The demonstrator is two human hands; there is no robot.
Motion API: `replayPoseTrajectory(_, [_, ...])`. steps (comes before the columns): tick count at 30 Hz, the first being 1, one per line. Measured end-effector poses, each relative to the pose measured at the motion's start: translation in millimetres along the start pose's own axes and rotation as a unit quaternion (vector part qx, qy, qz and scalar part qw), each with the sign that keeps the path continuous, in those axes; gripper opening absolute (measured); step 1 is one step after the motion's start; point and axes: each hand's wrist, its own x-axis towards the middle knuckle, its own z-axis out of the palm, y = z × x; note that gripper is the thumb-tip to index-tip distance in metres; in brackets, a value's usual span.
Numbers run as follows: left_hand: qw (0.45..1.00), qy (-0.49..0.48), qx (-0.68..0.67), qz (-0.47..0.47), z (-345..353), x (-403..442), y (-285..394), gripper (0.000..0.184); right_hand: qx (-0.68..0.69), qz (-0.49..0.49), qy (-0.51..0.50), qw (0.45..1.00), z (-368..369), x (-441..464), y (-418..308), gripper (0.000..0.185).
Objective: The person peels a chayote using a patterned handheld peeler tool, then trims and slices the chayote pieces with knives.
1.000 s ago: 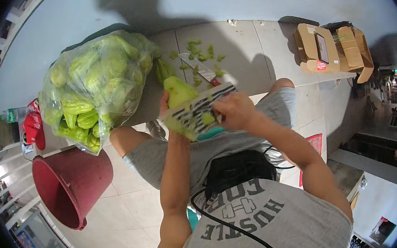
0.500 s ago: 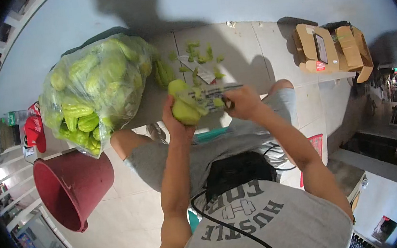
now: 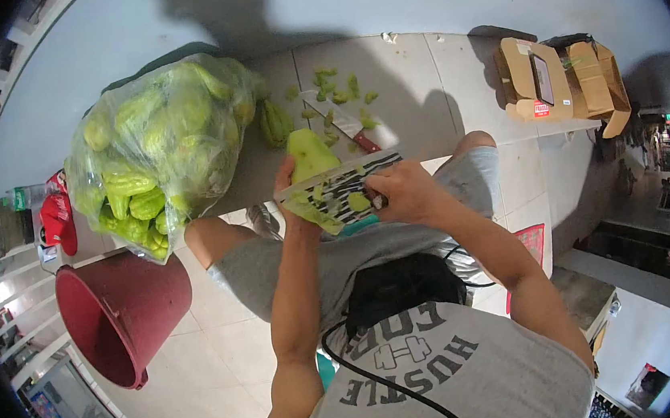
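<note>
My left hand (image 3: 292, 201) is wrapped round a pale green peeled chayote (image 3: 309, 152), holding it above my lap. In my right hand (image 3: 406, 192) is a broad-bladed knife (image 3: 354, 176) with a black-and-white striped blade. Its blade lies across the lower part of the chayote, and bits of green peel cling to it. The knife's handle is mostly covered by my fingers. Beyond my hands, a smaller knife (image 3: 344, 123) with a reddish-brown handle rests on the tiles among scattered green trimmings (image 3: 353, 86). An unpeeled chayote (image 3: 275, 123) lies beside the bag.
A large clear plastic bag (image 3: 163, 137) full of chayotes stands at the left. Nearer me on that side, a dark red bucket (image 3: 130, 305) lies tipped over. Open cardboard boxes (image 3: 532, 81) sit at the far right, near the wall. A red-edged tray (image 3: 531, 250) is by my right leg.
The knife has moved left and toward me across the chayote, its broad striped face now turned up to view. My left hand still grips the chayote.
</note>
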Motion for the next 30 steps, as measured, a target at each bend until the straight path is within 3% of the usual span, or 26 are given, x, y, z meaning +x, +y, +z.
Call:
replayPoseTrajectory(1, [1.000, 0.015, 0.022, 0.013, -0.8, -2.3, -2.2, 0.047, 0.001, 0.003, 0.001, 1.000, 2.7, 0.5, 4.9, 0.019])
replayPoseTrajectory(3, [0.998, 0.027, 0.045, 0.027, 6.5, -7.4, -2.2, 0.047, -0.003, 0.102, 0.008, 0.995, 8.2, 6.4, 20.6, 0.022])
replayPoseTrajectory(7, [0.999, 0.015, 0.033, 0.025, -4.6, 1.3, -0.6, 0.047, -0.043, 0.097, -0.035, 0.994, 8.0, 2.7, 21.4, 0.022])
replayPoseTrajectory(9, [0.999, -0.013, 0.031, 0.003, 1.5, -2.7, 1.1, 0.047, -0.004, 0.013, 0.001, 1.000, -0.3, 2.7, 4.9, 0.023])
replayPoseTrajectory(10, [0.999, -0.001, 0.042, 0.008, 5.8, -7.9, -2.9, 0.046, -0.006, 0.015, 0.003, 1.000, 5.8, 4.7, 19.0, 0.023])
replayPoseTrajectory(12, [0.998, -0.011, 0.070, 0.000, 11.3, -13.3, -3.3, 0.046, 0.010, 0.118, 0.024, 0.993, 20.0, 12.1, 50.7, 0.022])
replayPoseTrajectory(15, [0.996, -0.025, 0.083, 0.005, 1.1, -7.5, -4.4, 0.046, -0.039, 0.157, -0.007, 0.987, 12.5, 13.4, 46.5, 0.021])
replayPoseTrajectory(19, [1.000, -0.011, 0.008, 0.000, -7.5, -8.0, -7.2, 0.047, -0.035, 0.058, -0.030, 0.997, 5.2, 12.4, 24.9, 0.020])
replayPoseTrajectory(22, [0.998, -0.015, 0.065, -0.008, 9.7, -13.1, -2.2, 0.051, -0.035, 0.139, 0.016, 0.990, 25.3, 20.5, 71.4, 0.022])
replayPoseTrajectory(24, [0.994, -0.097, 0.046, -0.015, 13.8, -16.0, 1.0, 0.052, -0.023, 0.196, 0.018, 0.980, 22.9, 25.8, 84.7, 0.024])
replayPoseTrajectory(27, [0.999, -0.021, 0.023, 0.016, 32.2, -15.8, 4.3, 0.053, 0.064, 0.219, 0.072, 0.971, 14.0, 19.4, 68.5, 0.026])
replayPoseTrajectory(30, [1.000, -0.022, -0.014, 0.014, 17.5, -7.7, 12.1, 0.054, 0.094, 0.275, 0.028, 0.956, -0.8, 22.7, 61.0, 0.025])
